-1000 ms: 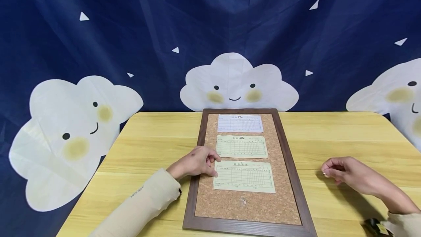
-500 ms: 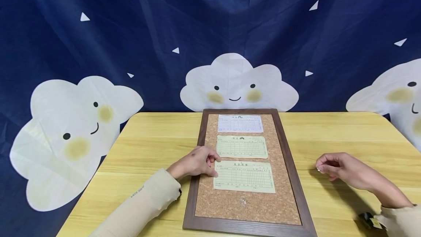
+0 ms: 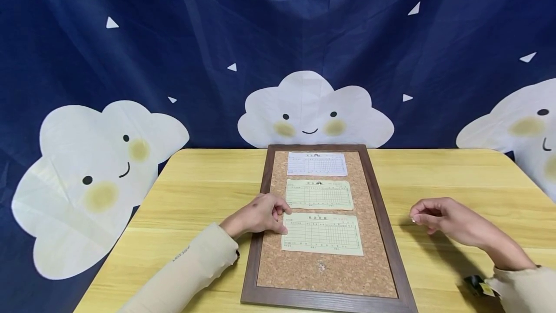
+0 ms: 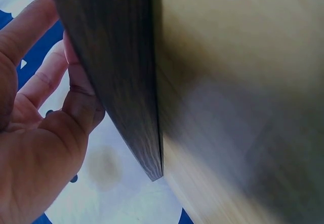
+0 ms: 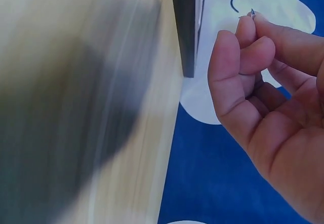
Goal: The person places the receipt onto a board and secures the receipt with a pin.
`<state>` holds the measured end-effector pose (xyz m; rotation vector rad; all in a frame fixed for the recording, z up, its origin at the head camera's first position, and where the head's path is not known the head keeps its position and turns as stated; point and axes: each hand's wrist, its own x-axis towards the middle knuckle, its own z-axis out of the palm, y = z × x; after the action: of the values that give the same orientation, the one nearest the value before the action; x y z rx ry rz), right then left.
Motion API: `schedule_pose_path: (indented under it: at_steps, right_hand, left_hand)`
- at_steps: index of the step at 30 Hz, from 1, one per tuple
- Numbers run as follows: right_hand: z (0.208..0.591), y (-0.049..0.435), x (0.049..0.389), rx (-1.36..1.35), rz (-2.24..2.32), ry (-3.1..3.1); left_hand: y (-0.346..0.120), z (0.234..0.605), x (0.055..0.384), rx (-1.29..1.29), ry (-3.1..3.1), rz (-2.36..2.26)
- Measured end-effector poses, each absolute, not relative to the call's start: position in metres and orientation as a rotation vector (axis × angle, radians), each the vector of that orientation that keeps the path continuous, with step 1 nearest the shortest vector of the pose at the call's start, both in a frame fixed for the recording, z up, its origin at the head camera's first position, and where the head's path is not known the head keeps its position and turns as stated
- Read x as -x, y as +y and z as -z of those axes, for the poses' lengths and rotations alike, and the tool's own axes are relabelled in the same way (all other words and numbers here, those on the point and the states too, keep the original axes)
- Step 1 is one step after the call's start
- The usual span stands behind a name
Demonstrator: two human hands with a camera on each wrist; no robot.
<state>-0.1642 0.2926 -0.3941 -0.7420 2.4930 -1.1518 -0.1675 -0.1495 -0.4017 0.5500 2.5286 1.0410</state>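
A cork board [image 3: 278, 272] in a dark brown wooden frame lies lengthwise on the table. Three printed paper slips form a column on it. With thumb and fingertips, my left hand [image 3: 259, 212] presses the left edge of the lowest green slip [image 3: 321, 238]. Just above it lies another green slip [image 3: 319, 196], and a bluish-white slip [image 3: 316, 167] is at the top. To the right of the board, my right hand [image 3: 456, 221] is over the table, thumb and forefinger pinching a small silver thumbtack [image 5: 252, 13]. Its pointed tip shows in the right wrist view; the fingers hide the rest.
The light wooden table [image 3: 456, 173] extends on both sides of the board. A dark blue curtain [image 3: 208, 23] printed with smiling clouds hangs behind it. Small dark marks sit at the top of the upper two slips. Below the lowest slip is a pale worn spot [image 3: 321, 267] on the cork.
My right hand has moved left toward the board and slightly away from me, still pinching the thumbtack. The left hand and the slips have stayed in place.
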Motion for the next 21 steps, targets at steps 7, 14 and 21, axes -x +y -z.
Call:
schedule_pose_path:
  at_steps: [7, 14, 21]
  right_hand:
    - [0.39, 0.283, 0.166, 0.732, 1.152, 2.495]
    - [0.388, 0.275, 0.168, 0.765, 1.177, 2.481]
    - [0.385, 0.268, 0.171, 0.773, 1.195, 2.444]
  left_hand:
    - [-0.151, 0.403, 0.168, -0.541, 2.52, -1.052]
    - [-0.151, 0.403, 0.168, -0.566, 2.545, -1.032]
    - [-0.149, 0.403, 0.168, -0.567, 2.546, -1.037]
